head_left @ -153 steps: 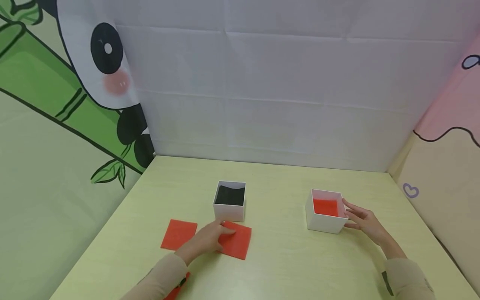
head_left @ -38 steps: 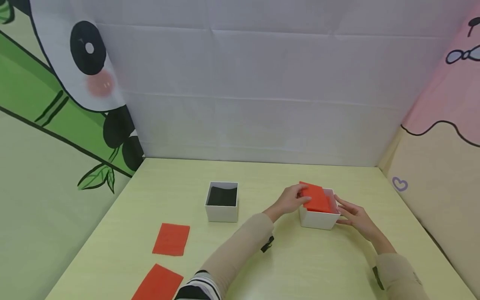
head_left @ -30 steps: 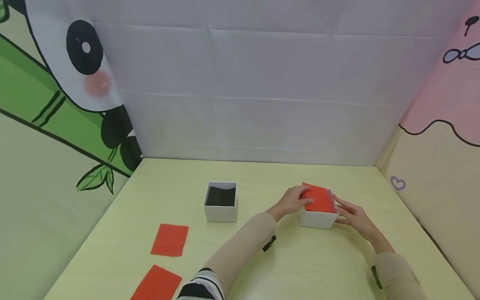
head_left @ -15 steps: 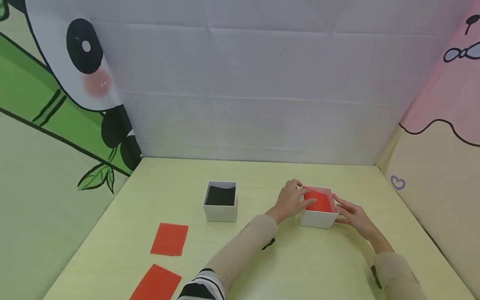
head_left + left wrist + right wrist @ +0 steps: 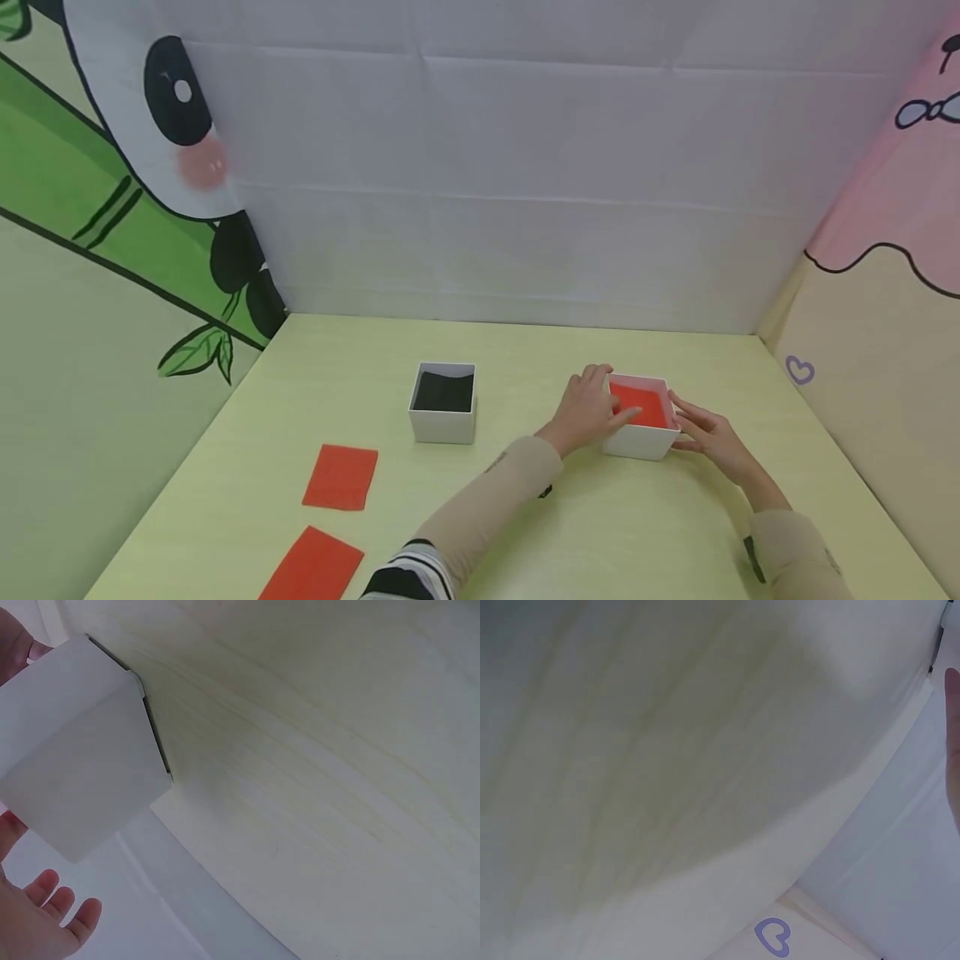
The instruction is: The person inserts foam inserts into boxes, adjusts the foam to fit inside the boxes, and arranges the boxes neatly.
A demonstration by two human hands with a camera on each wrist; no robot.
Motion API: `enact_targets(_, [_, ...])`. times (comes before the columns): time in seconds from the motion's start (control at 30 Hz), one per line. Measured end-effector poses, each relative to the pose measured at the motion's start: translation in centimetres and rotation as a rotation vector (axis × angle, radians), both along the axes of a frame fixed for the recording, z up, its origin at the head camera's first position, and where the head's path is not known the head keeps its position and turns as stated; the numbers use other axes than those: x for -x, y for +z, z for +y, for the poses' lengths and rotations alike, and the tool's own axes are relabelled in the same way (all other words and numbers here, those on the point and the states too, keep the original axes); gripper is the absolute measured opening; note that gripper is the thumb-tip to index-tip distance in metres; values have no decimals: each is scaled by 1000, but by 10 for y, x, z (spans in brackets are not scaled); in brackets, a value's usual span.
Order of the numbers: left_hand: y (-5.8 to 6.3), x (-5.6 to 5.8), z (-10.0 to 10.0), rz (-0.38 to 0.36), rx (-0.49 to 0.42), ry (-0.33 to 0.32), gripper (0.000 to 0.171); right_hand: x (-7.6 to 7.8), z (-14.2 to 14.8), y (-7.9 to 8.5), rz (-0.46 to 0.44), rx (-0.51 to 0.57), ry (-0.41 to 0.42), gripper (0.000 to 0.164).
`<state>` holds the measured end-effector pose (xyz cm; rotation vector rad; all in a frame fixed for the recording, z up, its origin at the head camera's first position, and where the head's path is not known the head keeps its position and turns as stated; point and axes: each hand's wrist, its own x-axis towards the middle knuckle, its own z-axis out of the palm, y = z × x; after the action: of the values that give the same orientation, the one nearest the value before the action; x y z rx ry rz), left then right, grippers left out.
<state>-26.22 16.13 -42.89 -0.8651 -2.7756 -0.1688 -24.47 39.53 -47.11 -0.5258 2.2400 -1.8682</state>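
A white open box (image 5: 639, 443) stands on the right of the table with a flat red square, like cloth or felt, (image 5: 647, 406) lying inside. My left hand (image 5: 587, 410) is at the box's left side, thumb over the front rim, fingers loosely extended near the far corner. My right hand (image 5: 715, 437) touches the box's right wall with nearly straight fingers. The left wrist view has the box's outer walls (image 5: 90, 765) above spread left fingertips (image 5: 86, 911). Only one finger (image 5: 954, 735) shows in the right wrist view.
Another white box (image 5: 442, 427) with dark, cloth-like material (image 5: 444, 392) inside stands left of centre. Two red squares lie at the left: one flat square (image 5: 341, 477) and a nearer square (image 5: 313, 567) cut by the frame's edge. Printed cloth hangs around the table (image 5: 525, 517).
My left hand picked up a red square near the left box, carried it right and put it into the right box, then let it go. My right hand stayed at the box's side.
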Motion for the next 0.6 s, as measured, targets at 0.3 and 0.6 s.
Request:
enact_targets(0.3, [-8,3,9,-59,34,12,44,1,1,-2,5,-1,7,49])
enact_targets(0.6, [-3,2,15,-220,36,46,59,-5,-2,2,13,-7,3,48])
